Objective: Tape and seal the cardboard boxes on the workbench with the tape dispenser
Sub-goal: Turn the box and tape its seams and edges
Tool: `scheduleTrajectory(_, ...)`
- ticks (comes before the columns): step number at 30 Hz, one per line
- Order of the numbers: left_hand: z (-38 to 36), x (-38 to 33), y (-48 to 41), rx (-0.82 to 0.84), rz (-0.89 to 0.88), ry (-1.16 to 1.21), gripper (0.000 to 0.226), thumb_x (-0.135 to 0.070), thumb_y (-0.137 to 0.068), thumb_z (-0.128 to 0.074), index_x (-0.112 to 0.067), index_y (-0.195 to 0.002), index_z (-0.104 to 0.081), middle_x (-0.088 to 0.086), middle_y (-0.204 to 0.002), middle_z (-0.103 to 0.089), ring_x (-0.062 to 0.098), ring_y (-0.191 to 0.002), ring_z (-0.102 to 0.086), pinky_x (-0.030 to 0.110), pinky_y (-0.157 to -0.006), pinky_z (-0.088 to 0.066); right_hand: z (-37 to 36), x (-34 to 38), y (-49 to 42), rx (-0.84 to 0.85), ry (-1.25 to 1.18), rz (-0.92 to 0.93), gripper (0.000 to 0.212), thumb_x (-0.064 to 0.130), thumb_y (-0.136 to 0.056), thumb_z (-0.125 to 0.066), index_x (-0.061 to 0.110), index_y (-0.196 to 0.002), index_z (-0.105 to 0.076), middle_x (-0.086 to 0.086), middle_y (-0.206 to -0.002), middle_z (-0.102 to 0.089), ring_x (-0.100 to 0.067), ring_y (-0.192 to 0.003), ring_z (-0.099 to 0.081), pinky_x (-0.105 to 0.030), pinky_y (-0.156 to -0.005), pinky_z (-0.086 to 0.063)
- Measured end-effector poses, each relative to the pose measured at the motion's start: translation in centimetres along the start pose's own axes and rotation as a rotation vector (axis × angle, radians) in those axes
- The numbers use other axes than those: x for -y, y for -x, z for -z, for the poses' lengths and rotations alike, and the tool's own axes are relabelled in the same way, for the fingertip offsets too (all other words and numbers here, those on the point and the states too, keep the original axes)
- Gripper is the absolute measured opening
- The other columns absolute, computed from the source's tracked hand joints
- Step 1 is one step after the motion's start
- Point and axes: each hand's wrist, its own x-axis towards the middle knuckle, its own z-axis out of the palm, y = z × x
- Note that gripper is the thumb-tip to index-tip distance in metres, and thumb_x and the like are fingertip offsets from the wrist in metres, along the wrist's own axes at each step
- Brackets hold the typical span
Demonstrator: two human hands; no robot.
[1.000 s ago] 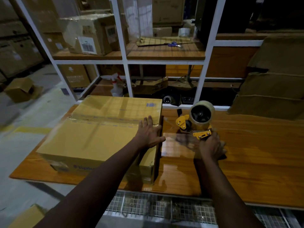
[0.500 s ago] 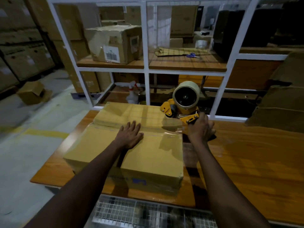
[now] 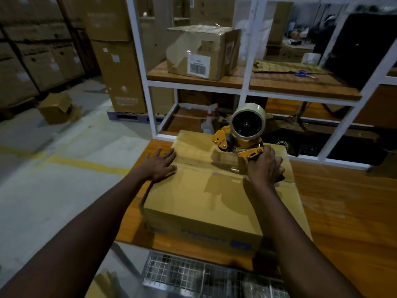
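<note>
Taping begins
Right hand (image 3: 265, 166) grasps the tape dispenser (image 3: 240, 134), newly moved onto the box (image 3: 204, 196); released left hand (image 3: 159, 164) presses flat.

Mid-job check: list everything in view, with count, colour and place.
workbench: one, orange-brown wood, foreground
cardboard box: one, tan, on the workbench
tape dispenser: one, yellow, pale roll, on the box top
shelf frame: one, white, behind the workbench
labelled box: one, brown, crumpled, upper shelf
scissors: one pair, blue-handled, upper shelf right
spray bottle: one, white, lower shelf
small open box: one, brown, floor at left
stacked cartons: several, brown, far left
left hand: one, flat on the box top
right hand: one, holds the dispenser's handle
</note>
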Motion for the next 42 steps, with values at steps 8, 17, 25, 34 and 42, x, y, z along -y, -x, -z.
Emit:
scheduleTrajectory(8,-2.9,-0.8,1.8,-0.135,0.008,0.305,0.071,-0.06,-0.094,-0.023,-0.034,-0.157,-0.002,-0.006,-0.165,0.012,0.036,-0.151,0.003,0.067,-0.113,-0.013,-1.2,1.8,1.9,-0.027,0.048,0.052,0.026,0.018,-0.09,-0.057,0.012,-0.114,-0.05,-0.011,-0.12,-0.056,-0.038,-0.113,-0.043,-0.049,-0.091,-0.032)
scheduleTrajectory(17,-5.3,-3.6,6.9,-0.279,-0.486,0.085,0.084,-0.076,-0.088,-0.004,-0.028,-0.157,-0.001,-0.006,-0.164,0.013,0.018,-0.151,0.014,0.056,-0.118,0.006,0.9,-0.3,2.4,-0.064,0.015,-0.015,0.033,0.022,-0.092,-0.054,0.014,-0.124,-0.05,-0.011,-0.129,-0.054,-0.039,-0.118,-0.042,-0.052,-0.095,-0.031)
scheduleTrajectory(25,-8.8,-7.0,8.2,-0.364,-0.309,0.145,0.096,-0.081,-0.085,0.001,-0.019,-0.157,-0.008,0.0,-0.165,0.01,0.023,-0.151,0.014,0.066,-0.116,-0.01,3.3,-2.7,3.2,-0.045,0.009,-0.017,0.03,0.02,-0.09,-0.056,0.011,-0.118,-0.051,-0.012,-0.127,-0.055,-0.039,-0.117,-0.043,-0.05,-0.095,-0.032)
scheduleTrajectory(34,-10.8,-16.4,13.0,-0.576,-0.132,0.285,0.084,-0.083,-0.083,-0.023,-0.025,-0.143,-0.034,0.006,-0.16,-0.022,0.035,-0.151,-0.001,0.075,-0.106,-0.013,7.4,-7.1,4.2,-0.012,-0.041,0.068,0.028,0.024,-0.091,-0.058,0.012,-0.116,-0.051,-0.011,-0.124,-0.056,-0.038,-0.116,-0.045,-0.05,-0.095,-0.033)
scheduleTrajectory(42,-9.5,-22.7,16.8,-0.563,-0.079,0.209,0.082,-0.085,-0.084,-0.016,-0.03,-0.138,-0.043,0.01,-0.15,-0.035,0.035,-0.146,-0.021,0.068,-0.107,-0.02,10.9,-11.4,5.2,0.024,-0.118,0.063,0.027,0.025,-0.091,-0.058,0.011,-0.114,-0.053,-0.011,-0.124,-0.057,-0.04,-0.115,-0.046,-0.051,-0.094,-0.033)
